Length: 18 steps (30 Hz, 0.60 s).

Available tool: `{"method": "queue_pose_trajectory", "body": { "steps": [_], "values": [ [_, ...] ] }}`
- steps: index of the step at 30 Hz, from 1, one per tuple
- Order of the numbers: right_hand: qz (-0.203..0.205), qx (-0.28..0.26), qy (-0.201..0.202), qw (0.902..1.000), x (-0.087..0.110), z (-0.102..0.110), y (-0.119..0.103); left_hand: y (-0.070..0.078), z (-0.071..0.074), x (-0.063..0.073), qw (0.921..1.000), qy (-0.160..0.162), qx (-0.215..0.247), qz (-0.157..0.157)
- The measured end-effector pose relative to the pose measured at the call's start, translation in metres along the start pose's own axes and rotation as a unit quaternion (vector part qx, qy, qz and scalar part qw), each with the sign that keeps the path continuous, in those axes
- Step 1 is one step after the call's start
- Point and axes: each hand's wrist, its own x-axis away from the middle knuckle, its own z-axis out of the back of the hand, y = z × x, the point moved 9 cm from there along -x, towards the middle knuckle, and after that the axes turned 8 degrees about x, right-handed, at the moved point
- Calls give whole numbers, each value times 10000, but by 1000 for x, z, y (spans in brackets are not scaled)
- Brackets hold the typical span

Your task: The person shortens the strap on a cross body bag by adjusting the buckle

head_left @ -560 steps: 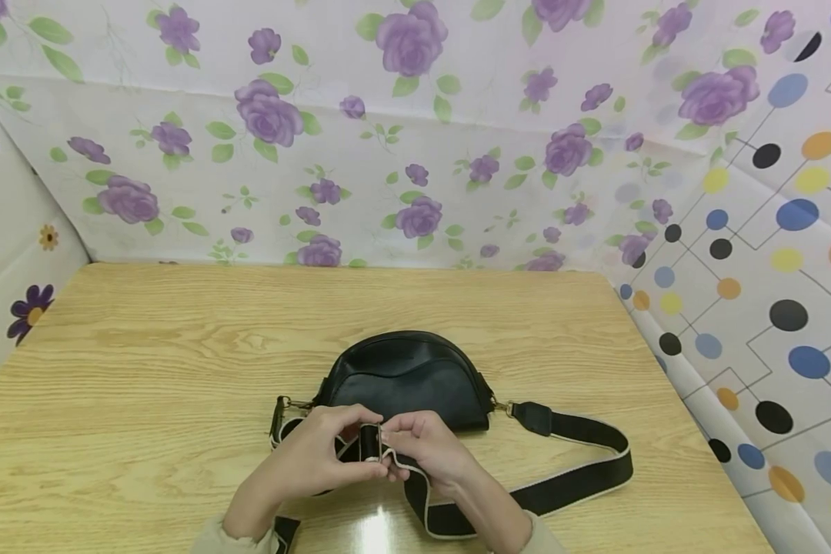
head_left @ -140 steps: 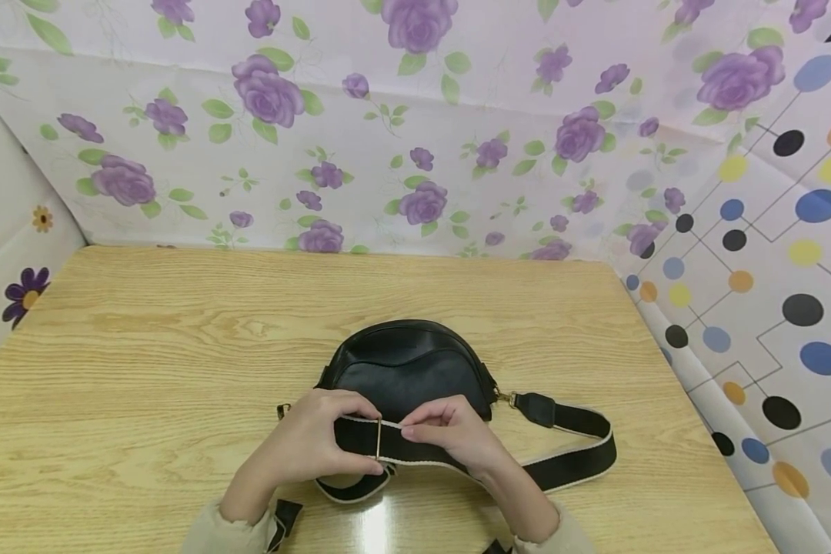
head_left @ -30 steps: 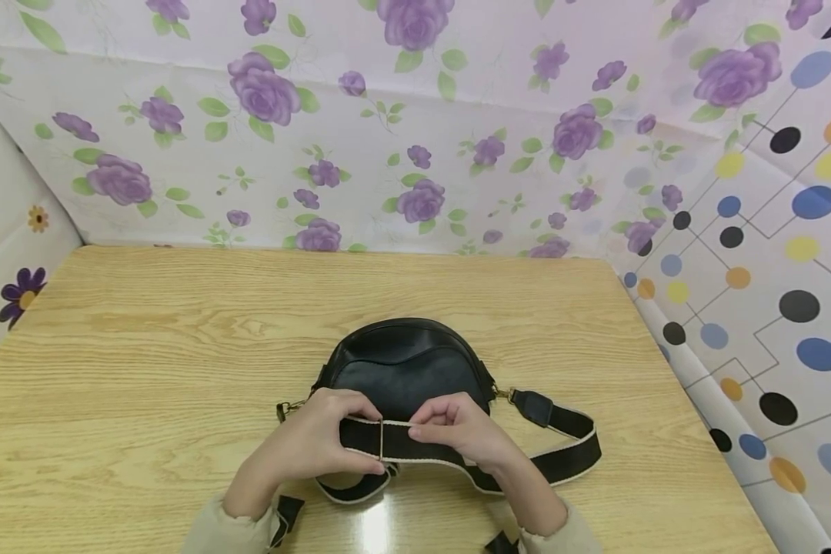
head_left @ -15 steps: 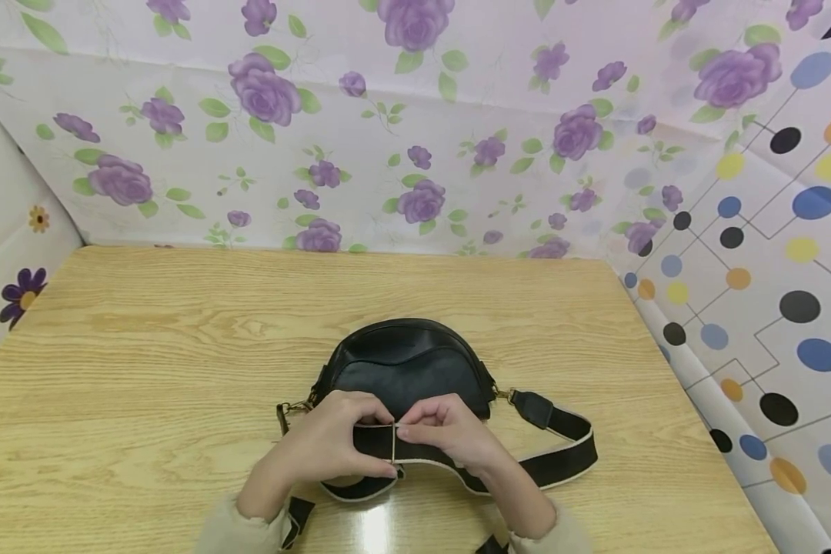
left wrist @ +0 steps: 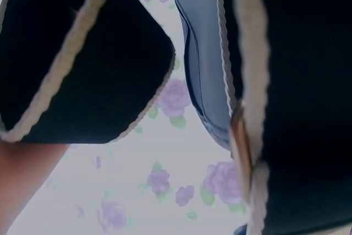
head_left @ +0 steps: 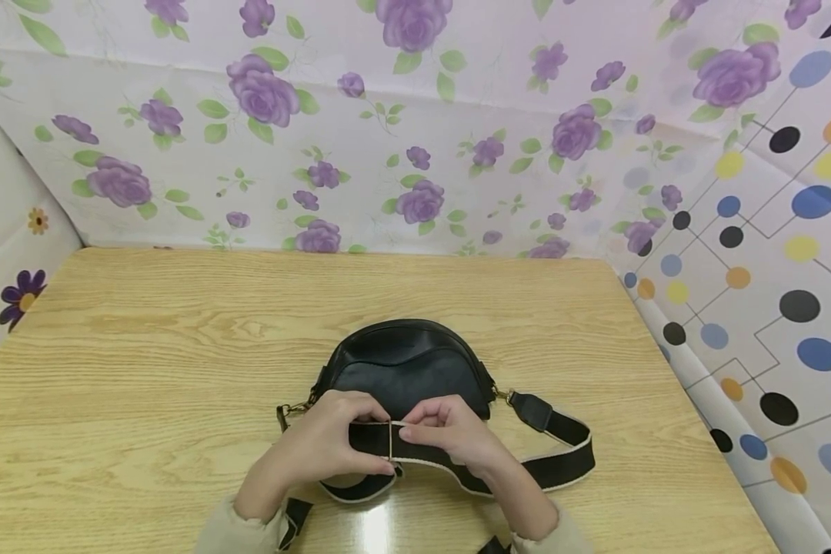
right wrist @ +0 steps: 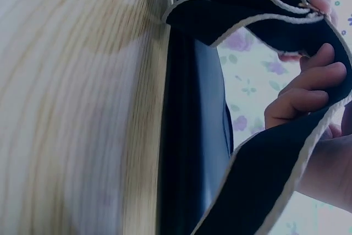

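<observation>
A black half-moon shoulder bag (head_left: 408,377) lies on the table behind both hands. Its black strap (head_left: 561,466) has cream edges and is held up in front of the bag. My left hand (head_left: 322,440) grips the strap at a thin metal slider (head_left: 391,442), thumb below and fingers above. Just right of the slider, my right hand (head_left: 457,437) pinches the strap's upper edge. The left wrist view shows the slider (left wrist: 241,147) edge-on across the webbing. Curled right fingers (right wrist: 316,78) lie behind the strap in the right wrist view.
The wooden table (head_left: 180,331) meets a floral cloth (head_left: 360,146) at the back and a dotted cloth (head_left: 755,338) on the right. A gold clasp (head_left: 502,395) joins the strap to the bag's right end. Dark pieces show beside both sleeves.
Since 18.7 s ago, the folded webbing at the slider has been drawn flat and the right-hand loop has shrunk. In the last half second, my right fingers shifted slightly right from the slider.
</observation>
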Motion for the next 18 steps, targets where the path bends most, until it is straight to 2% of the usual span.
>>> {"method": "queue_pose_trajectory", "body": {
  "steps": [10,18],
  "values": [
    [32,193,93,9998,7,16,2,-4,8,4,9999,84,44,115],
    [337,119,29,9994,8,17,-2,-3,8,4,9999,12,14,165]
  ]
}}
